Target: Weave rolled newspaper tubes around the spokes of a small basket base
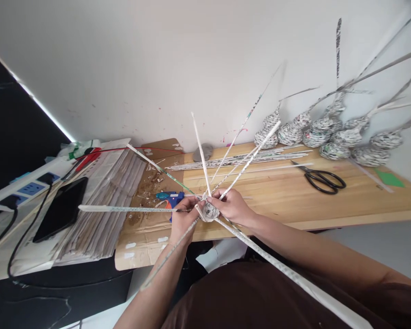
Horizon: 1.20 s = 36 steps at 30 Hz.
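Between my two hands is a small round woven paper base [211, 210], with several long rolled-paper tubes [246, 160] spreading out from it like spokes. My left hand [186, 218] grips its left edge, thumb and fingers closed near a bent tube end. On the far right edge, my right hand [233, 206] pinches the weaving with thumb and fingers. One long tube [281, 266] runs down to the lower right over my forearm. Another tube [130, 209] points left, past a blue glue gun [174, 199] lying behind my left hand.
Black scissors [324, 179] lie on the wooden table [277, 205] at right. Several gourd-shaped woven paper pieces [345, 133] stand along the wall. Loose paper tubes [256, 158] lie at the back beside a grey stone [205, 152]. Stacked paper [104, 205], a phone [61, 209] and a power strip [30, 188] are left.
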Available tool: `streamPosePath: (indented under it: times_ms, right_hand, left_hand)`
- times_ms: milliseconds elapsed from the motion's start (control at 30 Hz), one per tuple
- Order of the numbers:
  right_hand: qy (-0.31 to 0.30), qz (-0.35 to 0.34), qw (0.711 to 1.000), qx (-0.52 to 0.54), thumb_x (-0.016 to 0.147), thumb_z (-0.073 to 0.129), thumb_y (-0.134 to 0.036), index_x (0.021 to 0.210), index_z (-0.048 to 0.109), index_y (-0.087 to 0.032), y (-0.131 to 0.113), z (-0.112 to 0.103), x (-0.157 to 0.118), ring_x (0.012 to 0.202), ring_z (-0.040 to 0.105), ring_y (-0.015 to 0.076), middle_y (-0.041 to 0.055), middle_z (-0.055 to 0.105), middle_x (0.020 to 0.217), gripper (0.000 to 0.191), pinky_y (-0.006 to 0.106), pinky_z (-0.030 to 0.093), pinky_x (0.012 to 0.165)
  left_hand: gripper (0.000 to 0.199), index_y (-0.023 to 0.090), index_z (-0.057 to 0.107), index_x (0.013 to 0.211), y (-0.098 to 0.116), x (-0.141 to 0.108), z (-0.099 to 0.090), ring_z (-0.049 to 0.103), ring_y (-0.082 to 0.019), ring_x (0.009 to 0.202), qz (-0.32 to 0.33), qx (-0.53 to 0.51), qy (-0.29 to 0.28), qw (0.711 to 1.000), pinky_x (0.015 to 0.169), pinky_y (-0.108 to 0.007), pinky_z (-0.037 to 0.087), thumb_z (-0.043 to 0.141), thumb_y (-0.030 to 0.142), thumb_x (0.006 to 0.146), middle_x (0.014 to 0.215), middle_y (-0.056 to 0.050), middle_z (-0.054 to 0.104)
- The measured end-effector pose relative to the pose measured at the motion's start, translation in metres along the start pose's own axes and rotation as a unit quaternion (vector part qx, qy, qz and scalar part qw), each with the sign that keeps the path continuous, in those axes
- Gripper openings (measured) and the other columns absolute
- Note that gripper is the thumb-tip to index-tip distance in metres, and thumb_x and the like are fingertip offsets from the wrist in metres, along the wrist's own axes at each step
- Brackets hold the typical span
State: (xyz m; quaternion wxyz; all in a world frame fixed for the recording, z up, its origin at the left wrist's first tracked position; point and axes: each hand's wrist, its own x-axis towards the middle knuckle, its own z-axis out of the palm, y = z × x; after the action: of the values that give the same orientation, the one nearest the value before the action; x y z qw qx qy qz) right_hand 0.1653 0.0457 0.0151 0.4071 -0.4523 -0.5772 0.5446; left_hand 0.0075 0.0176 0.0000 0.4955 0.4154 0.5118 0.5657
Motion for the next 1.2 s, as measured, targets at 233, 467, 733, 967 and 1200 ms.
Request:
streamPosePath:
  times_ms: [233,467,733,967,1200]
  right_hand:
    - [0.011,0.045,0.99,0.134,0.072,0.075,-0.041,0.07,0.057,-0.018,0.013,0.007,0.0,0.048,0.052,0.0114,-0.0033,0.056,0.056,0.03,0.024,0.044,0.045]
    - [0.022,-0.013,0.994,0.106,0.072,0.074,-0.032,0.078,0.064,-0.016,0.021,0.008,0.0,0.062,0.059,0.0132,-0.0002,0.064,0.068,0.02,0.026,0.048,0.06]
    - [0.03,0.067,0.979,0.188,0.076,0.07,-0.048,0.077,0.064,-0.017,0.009,0.01,-0.004,0.049,0.055,0.0123,-0.0021,0.059,0.058,0.032,0.024,0.044,0.045]
    - [-0.044,0.07,0.992,0.094,0.081,0.065,-0.047,0.071,0.063,-0.018,0.012,0.002,-0.007,0.045,0.05,0.0121,-0.0026,0.054,0.051,0.031,0.024,0.04,0.044]
    - [-0.013,-0.086,0.995,-0.056,0.086,0.061,-0.037,0.081,0.068,-0.019,0.001,-0.009,-0.011,0.062,0.06,0.0141,0.001,0.065,0.069,0.02,0.024,0.044,0.056]
  left_hand:
    - [0.029,0.014,0.069,0.081,-0.003,-0.005,0.005,0.059,-0.011,0.061,-0.017,-0.015,0.004,1.0,0.059,-0.021,0.046,0.085,0.034,0.066,0.07,0.0,0.068]
    - [0.032,0.014,0.065,0.07,-0.004,-0.003,0.007,0.055,-0.01,0.057,-0.026,-0.041,-0.008,0.999,0.057,-0.02,0.044,0.087,0.036,0.063,0.064,0.001,0.065]
    - [0.03,0.015,0.064,0.071,0.0,-0.009,0.009,0.054,-0.01,0.055,0.002,-0.007,0.027,1.0,0.055,-0.021,0.043,0.084,0.037,0.066,0.062,0.001,0.064]
    - [0.03,0.015,0.062,0.073,-0.006,-0.005,0.003,0.055,-0.009,0.056,0.014,-0.031,0.054,0.998,0.056,-0.021,0.044,0.084,0.035,0.067,0.065,0.002,0.065]
    - [0.033,0.017,0.059,0.073,-0.014,0.001,-0.005,0.062,-0.013,0.059,0.012,-0.066,0.084,0.994,0.059,-0.024,0.048,0.086,0.033,0.062,0.068,0.0,0.068]
